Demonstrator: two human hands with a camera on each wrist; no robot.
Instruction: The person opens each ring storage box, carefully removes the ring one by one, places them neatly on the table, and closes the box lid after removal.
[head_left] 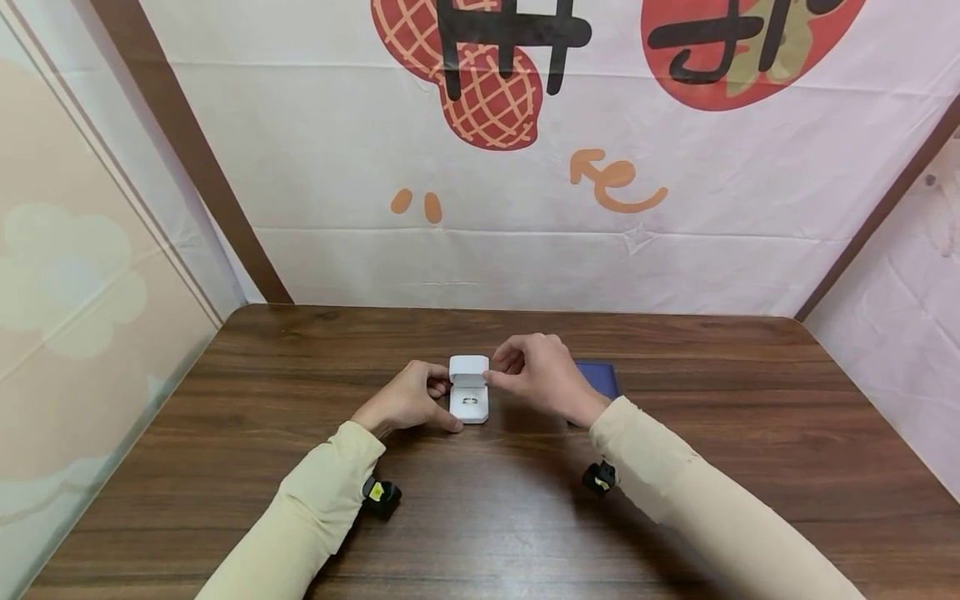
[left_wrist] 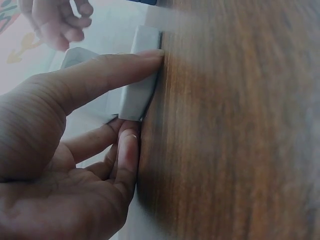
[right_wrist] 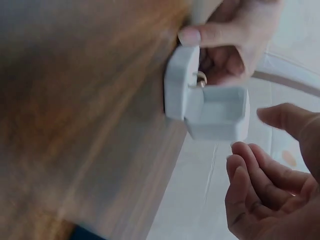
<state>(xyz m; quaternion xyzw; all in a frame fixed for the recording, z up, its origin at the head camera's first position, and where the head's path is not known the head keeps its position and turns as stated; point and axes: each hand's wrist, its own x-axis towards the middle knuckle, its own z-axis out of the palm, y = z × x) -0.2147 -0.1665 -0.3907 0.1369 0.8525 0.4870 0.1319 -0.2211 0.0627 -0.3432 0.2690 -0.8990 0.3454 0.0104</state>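
A small white ring box (head_left: pixel 468 414) stands on the table with its lid (head_left: pixel 469 365) raised. Inside it, a ring (right_wrist: pixel 202 78) sticks up from the insert. My left hand (head_left: pixel 411 398) grips the base from the left. In the left wrist view its thumb lies along the front of the box (left_wrist: pixel 134 100), while the other fingers bend against the side. To the right of the lid, my right hand (head_left: pixel 546 377) has loosely bent fingers. The right wrist view shows a gap between its thumb and fingertips, with nothing held there, close beside the lid.
A flat dark blue item (head_left: pixel 600 379) lies on the table, partly hidden behind my right wrist. The brown wooden table (head_left: pixel 480 533) ends at a printed white cloth (head_left: pixel 337 258) along the back. Black wrist cameras (head_left: pixel 384 498) sit under both sleeves.
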